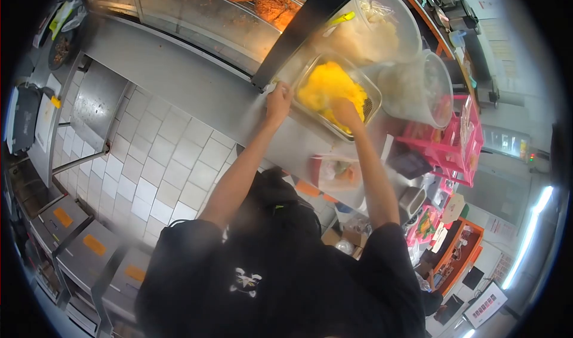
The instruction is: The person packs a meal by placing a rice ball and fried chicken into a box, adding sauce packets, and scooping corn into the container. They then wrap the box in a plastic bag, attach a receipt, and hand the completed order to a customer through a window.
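– Hands, left to right?

– Left hand (279, 102), upper centre of frame: fingers curled in, apparently closed on something pale (271, 89) at the counter edge. Too blurred to name. Right hand (345, 112), just right of it: dipped into the yellow food (325, 87), fingers partly bent. Fingertips hidden; can't tell whether anything is gripped.

– And the food?

– Loose-looking heap in a metal tray (375, 94), upper centre-right of frame. Piled towards the tray's upper left end; bare bottom shows by the right corner.

– How would you work the right hand, then?

– My judgement: fingers low and cupped under the heap, no hard pinch, since the stuff looks soft and likely to crumble. Forearm crosses the near rim, so wrist high, or the tray may get dragged.

– Left hand's part?

– Best kept out of the food while it's on that pale thing.

– Further right?

– Two clear tubs, one above the tray (413, 39), one near its right corner (418, 81); then a pink basket (467, 150). Tight side. I'd favour small, slow movements there, elbow tucked in.
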Action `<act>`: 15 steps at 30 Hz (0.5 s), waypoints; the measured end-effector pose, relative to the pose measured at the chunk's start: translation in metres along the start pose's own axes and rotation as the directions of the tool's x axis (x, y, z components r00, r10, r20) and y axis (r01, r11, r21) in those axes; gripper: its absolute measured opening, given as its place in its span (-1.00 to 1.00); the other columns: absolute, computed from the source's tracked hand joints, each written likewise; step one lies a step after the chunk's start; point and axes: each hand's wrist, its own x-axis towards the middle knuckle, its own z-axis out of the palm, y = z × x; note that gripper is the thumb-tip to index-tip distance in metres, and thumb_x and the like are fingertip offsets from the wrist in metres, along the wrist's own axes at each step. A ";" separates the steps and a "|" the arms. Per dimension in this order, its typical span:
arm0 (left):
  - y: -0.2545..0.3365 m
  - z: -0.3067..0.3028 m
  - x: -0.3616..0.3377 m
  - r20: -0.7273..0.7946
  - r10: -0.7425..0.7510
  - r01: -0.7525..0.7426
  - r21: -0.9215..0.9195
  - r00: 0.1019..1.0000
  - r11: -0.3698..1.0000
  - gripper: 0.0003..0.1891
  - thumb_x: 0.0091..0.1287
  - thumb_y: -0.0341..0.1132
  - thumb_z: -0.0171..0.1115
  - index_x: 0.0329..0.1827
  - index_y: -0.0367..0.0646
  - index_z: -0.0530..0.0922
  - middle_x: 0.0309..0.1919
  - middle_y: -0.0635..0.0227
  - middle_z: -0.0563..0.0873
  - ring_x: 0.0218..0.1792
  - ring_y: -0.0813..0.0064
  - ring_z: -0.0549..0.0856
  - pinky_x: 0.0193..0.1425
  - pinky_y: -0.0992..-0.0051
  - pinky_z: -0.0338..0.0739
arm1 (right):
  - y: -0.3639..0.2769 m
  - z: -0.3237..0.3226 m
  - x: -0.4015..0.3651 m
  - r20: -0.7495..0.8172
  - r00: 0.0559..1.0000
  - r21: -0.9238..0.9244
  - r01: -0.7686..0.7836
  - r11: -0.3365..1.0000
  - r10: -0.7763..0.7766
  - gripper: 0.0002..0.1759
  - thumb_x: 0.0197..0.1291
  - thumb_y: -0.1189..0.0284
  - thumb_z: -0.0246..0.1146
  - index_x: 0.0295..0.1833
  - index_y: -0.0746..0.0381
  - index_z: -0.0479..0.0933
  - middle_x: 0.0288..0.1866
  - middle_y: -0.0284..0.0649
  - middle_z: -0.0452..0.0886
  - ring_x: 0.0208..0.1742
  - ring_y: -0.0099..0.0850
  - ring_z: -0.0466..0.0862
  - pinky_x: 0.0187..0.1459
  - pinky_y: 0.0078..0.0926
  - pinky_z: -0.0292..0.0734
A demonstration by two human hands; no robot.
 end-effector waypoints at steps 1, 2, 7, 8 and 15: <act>0.000 0.000 0.000 0.002 0.001 0.000 -0.011 1.000 1.000 -0.87 0.34 -0.39 0.23 -0.12 -0.14 0.48 -0.46 0.18 0.70 -0.56 0.31 0.70 -0.54 0.36 0.61 | -0.024 -0.017 -0.006 0.056 0.998 -0.138 -0.001 0.990 0.009 -0.78 0.22 0.41 0.04 -0.24 0.22 0.60 -0.32 0.07 0.65 -0.23 0.00 0.68 -0.21 -0.05 0.56; 0.002 -0.001 -0.002 -0.002 -0.004 0.004 -0.012 1.000 1.000 -0.87 0.34 -0.39 0.23 -0.12 -0.14 0.48 -0.46 0.18 0.70 -0.56 0.31 0.70 -0.54 0.36 0.61 | -0.042 -0.026 -0.011 0.061 0.998 -0.138 0.002 0.990 0.006 -0.78 0.22 0.41 0.04 -0.24 0.22 0.60 -0.32 0.07 0.65 -0.23 0.00 0.68 -0.21 -0.05 0.56; 0.004 -0.001 -0.002 0.020 -0.029 0.029 -0.023 0.999 0.999 -0.84 0.34 -0.42 0.25 -0.09 -0.18 0.48 -0.46 0.27 0.66 -0.53 0.50 0.70 -0.63 0.50 0.62 | -0.066 -0.037 -0.009 0.101 0.993 -0.265 0.087 0.960 -0.062 -0.78 0.22 0.47 0.03 -0.06 0.19 0.52 -0.25 0.02 0.62 -0.27 -0.01 0.69 -0.25 -0.07 0.58; 0.003 -0.001 0.000 0.021 -0.028 0.029 -0.022 0.999 0.999 -0.84 0.34 -0.42 0.25 -0.09 -0.18 0.48 -0.46 0.27 0.66 -0.53 0.50 0.70 -0.63 0.50 0.62 | -0.066 -0.038 -0.004 0.100 0.993 -0.264 0.086 0.961 -0.061 -0.78 0.22 0.47 0.03 -0.06 0.19 0.52 -0.25 0.02 0.62 -0.27 -0.01 0.69 -0.25 -0.07 0.58; 0.003 -0.002 -0.003 0.052 -0.034 0.036 -0.038 0.998 0.999 -0.85 0.36 -0.43 0.21 -0.08 -0.21 0.45 -0.40 0.25 0.66 -0.50 0.48 0.71 -0.62 0.49 0.66 | -0.068 -0.035 0.014 0.269 0.956 -0.023 0.127 0.992 -0.117 -0.78 0.26 0.42 0.07 -0.11 0.26 0.57 -0.26 0.03 0.66 -0.25 0.01 0.67 -0.17 -0.11 0.56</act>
